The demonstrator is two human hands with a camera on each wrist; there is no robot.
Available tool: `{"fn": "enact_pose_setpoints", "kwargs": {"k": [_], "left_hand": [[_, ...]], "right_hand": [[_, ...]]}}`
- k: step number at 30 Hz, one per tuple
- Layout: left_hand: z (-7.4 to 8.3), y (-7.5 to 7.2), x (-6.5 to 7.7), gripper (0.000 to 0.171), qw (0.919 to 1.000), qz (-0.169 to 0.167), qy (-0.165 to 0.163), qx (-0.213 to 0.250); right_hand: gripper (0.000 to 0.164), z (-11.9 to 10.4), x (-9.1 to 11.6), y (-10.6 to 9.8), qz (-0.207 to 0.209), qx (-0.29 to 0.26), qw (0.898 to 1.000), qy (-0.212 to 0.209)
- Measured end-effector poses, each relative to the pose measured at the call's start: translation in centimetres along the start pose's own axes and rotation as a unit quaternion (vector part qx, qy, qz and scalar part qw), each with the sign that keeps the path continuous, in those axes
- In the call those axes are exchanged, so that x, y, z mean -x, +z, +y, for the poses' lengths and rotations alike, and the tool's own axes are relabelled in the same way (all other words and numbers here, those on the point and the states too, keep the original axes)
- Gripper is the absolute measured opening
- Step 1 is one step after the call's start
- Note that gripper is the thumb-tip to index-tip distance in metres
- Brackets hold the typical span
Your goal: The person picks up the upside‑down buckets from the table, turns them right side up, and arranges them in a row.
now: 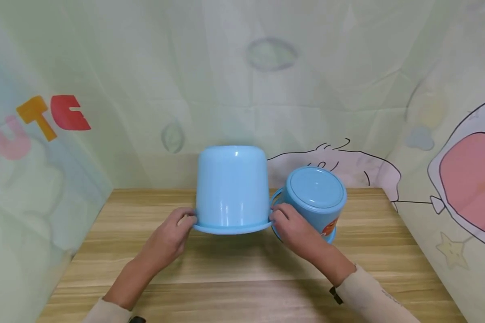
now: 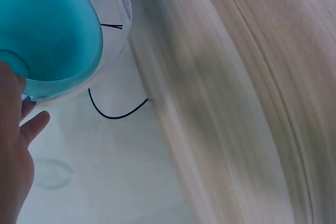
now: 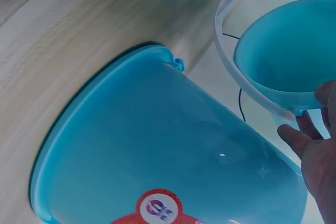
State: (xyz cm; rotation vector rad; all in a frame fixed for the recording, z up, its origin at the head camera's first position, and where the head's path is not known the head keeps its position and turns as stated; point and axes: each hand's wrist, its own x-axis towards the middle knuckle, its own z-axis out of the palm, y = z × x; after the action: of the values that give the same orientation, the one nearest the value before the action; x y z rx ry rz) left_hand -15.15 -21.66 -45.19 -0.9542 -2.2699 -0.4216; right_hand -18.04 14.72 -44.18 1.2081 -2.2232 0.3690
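Observation:
A light-blue plastic bucket (image 1: 232, 188) is held upside down over the table between both hands, its rim at the bottom. My left hand (image 1: 167, 237) grips the rim on the left side, the fingers partly hidden by the bucket. On the opposite side, my right hand (image 1: 297, 229) pinches the rim with thumb and fingers. Both wrist views look into its hollow inside, and a pale carrying handle (image 3: 252, 92) curves off its rim. Just right of it, a second blue bucket (image 1: 316, 188) stands inverted on the table, partly behind my right hand.
The second bucket has a red-and-white sticker (image 3: 159, 208) on its side. Both buckets are at the back of the wood-grain table (image 1: 210, 296). Behind and beside it hangs a pale cloth (image 1: 145, 67) printed with cartoons and letters.

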Motion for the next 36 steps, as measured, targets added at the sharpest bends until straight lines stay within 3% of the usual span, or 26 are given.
{"fn": "enact_pose_setpoints", "kwargs": {"k": [5,11,15,20,22,36], "left_hand": [[0.3,-0.6,-0.1,0.039,0.9999,-0.006,-0.008,0.007],[0.7,-1.2,-0.8,0.033,0.9997,0.000,-0.017,0.016],[0.9,-1.4,-1.2,0.033,0.9996,0.022,-0.005,0.016],[0.9,-1.5,-1.9,0.031,0.9986,0.043,0.006,0.029],[0.9,-1.6,-2.1,0.030,0.9983,0.049,0.008,0.032],[0.8,-2.1,-3.2,0.033,0.9958,0.080,-0.006,0.044]], "right_hand": [[0.021,0.0,-0.3,-0.6,0.009,0.010,1.000,0.006],[0.029,0.1,-0.4,-1.3,0.030,-0.027,0.999,0.026],[0.009,0.0,-0.7,-1.9,0.027,-0.038,0.998,0.040],[0.040,-0.2,-1.1,-2.6,0.019,-0.049,0.996,0.072],[0.044,-0.2,-1.2,-2.7,0.015,-0.055,0.995,0.085],[0.035,0.0,-2.2,-3.3,0.016,-0.117,0.985,0.123]]}}
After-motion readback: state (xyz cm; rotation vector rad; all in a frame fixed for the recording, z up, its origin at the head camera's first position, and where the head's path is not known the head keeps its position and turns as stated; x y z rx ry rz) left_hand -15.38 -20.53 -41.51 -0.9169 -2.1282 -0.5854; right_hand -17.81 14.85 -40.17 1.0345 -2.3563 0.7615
